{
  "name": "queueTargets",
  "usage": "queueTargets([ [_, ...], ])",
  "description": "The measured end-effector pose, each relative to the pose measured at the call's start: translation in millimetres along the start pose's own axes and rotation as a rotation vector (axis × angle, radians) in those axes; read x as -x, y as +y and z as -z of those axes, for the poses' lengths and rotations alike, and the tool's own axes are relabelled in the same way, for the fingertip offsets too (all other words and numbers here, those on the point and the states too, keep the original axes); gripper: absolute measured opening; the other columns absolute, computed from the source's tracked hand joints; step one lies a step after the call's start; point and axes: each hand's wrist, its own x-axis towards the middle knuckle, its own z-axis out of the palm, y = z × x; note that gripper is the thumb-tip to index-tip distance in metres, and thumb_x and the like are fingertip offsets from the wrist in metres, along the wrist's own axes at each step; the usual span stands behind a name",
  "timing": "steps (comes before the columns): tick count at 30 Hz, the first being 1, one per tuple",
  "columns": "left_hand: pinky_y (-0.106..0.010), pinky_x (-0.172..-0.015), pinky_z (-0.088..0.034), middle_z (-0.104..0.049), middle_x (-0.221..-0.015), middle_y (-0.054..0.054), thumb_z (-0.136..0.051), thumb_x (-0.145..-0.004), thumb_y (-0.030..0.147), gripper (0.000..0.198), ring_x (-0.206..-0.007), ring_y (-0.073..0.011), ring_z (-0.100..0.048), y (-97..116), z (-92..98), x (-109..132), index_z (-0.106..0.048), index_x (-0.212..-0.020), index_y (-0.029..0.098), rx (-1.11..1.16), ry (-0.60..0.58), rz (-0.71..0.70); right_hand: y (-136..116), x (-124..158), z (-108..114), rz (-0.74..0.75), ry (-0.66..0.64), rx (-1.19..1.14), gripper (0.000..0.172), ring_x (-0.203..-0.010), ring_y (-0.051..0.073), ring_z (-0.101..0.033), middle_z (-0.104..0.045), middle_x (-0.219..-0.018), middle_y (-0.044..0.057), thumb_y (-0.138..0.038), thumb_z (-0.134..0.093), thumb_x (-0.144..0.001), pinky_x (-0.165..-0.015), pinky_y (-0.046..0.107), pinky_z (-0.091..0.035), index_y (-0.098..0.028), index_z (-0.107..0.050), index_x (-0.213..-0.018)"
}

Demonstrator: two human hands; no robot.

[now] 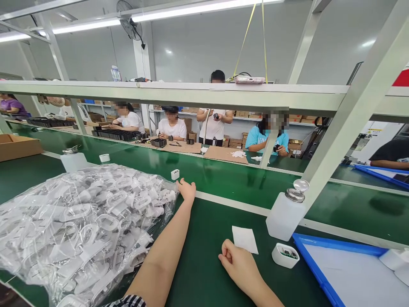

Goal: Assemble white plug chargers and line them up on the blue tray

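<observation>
My left hand reaches far forward to the edge of the green conveyor, fingers apart and holding nothing I can see. Just beyond its fingertips stands a small white plastic housing, with a narrow gap between them. Beside my left arm lies a large clear plastic bag full of white plastic parts. My right hand rests over the green tabletop with its fingers curled in, nothing visible in them. A white paper square lies right by its knuckles. To its right sits a white housing with a green circuit board inside.
A white pump bottle stands by the slanted post at right, near a blue-rimmed tray. Another bottle and a cardboard box are at left. A white housing sits on the conveyor. Several people work across it.
</observation>
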Motion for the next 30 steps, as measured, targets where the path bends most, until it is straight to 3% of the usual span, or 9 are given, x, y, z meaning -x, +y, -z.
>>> queueTargets([
  [3,-0.029,-0.088,-0.026,-0.031,-0.115,-0.017,-0.037,-0.068,0.021,0.048,-0.114,-0.0201,-0.017,-2,0.2,-3,-0.024,-0.111,0.005,0.021,0.039,0.016,0,0,-1,0.005,0.006,0.0,0.012,-0.043,0.008,-0.04,-0.04,-0.046,-0.008,-0.018,-0.037,-0.067,-0.042,0.018,-0.021,-0.021,-0.029,-0.059],
  [8,-0.029,-0.087,-0.027,-0.025,-0.12,-0.017,-0.035,-0.068,0.018,0.049,-0.109,-0.0207,-0.028,-3,-2.4,-1,-0.019,-0.113,0.005,0.008,0.067,0.039,0,0,0,0.012,0.003,-0.012,0.012,-0.043,0.008,-0.041,-0.041,-0.046,-0.008,-0.019,-0.037,-0.067,-0.043,0.018,-0.022,-0.021,-0.029,-0.059],
  [11,-0.029,-0.087,-0.027,-0.023,-0.12,-0.019,-0.037,-0.066,0.019,0.054,-0.111,-0.0215,-0.025,-3,-2.3,-2,-0.016,-0.114,0.004,0.002,0.065,0.047,0,0,1,0.006,0.004,-0.01,0.012,-0.043,0.008,-0.041,-0.04,-0.045,-0.008,-0.019,-0.037,-0.067,-0.043,0.018,-0.022,-0.02,-0.029,-0.058],
  [16,-0.031,-0.088,-0.023,-0.024,-0.119,-0.018,-0.047,-0.06,0.023,0.065,-0.11,-0.0242,-0.024,-8,3.3,-24,-0.018,-0.114,0.003,-0.036,0.071,-0.006,3,-1,-1,0.05,0.049,-0.007,0.01,-0.041,0.007,-0.038,-0.036,-0.043,-0.009,-0.019,-0.036,-0.068,-0.043,0.017,-0.023,-0.021,-0.03,-0.06],
  [18,-0.032,-0.088,-0.021,-0.03,-0.117,-0.017,-0.05,-0.059,0.026,0.063,-0.109,-0.025,-0.025,-10,4.4,-37,-0.023,-0.113,0.004,-0.07,0.01,-0.024,5,-2,-2,0.075,0.069,-0.009,0.009,-0.039,0.007,-0.036,-0.034,-0.042,-0.009,-0.018,-0.035,-0.068,-0.043,0.016,-0.023,-0.021,-0.03,-0.061],
  [23,-0.031,-0.083,-0.026,-0.05,-0.099,-0.012,-0.042,-0.067,0.028,0.031,-0.097,-0.0229,-0.041,-5,3.7,-53,-0.046,-0.094,0.013,-0.083,-0.161,-0.067,6,-5,-3,0.076,0.103,0.004,0.009,-0.037,0.007,-0.034,-0.032,-0.041,-0.009,-0.017,-0.034,-0.069,-0.041,0.016,-0.022,-0.021,-0.03,-0.062],
  [27,-0.033,-0.079,-0.029,-0.053,-0.094,-0.013,-0.048,-0.063,0.029,0.033,-0.092,-0.0248,-0.045,5,3.9,-46,-0.047,-0.092,0.013,-0.079,-0.204,-0.091,6,-5,-4,0.08,0.122,0.031,0.009,-0.037,0.007,-0.035,-0.032,-0.04,-0.009,-0.018,-0.034,-0.069,-0.041,0.016,-0.022,-0.021,-0.03,-0.062],
  [30,-0.03,-0.076,-0.032,-0.053,-0.094,-0.013,-0.042,-0.068,0.026,0.03,-0.092,-0.0223,-0.046,10,5.2,-31,-0.046,-0.094,0.013,-0.032,-0.216,-0.121,7,-6,-5,0.061,0.149,0.06,0.008,-0.038,0.008,-0.036,-0.033,-0.041,-0.008,-0.019,-0.032,-0.07,-0.041,0.016,-0.023,-0.021,-0.03,-0.063],
])
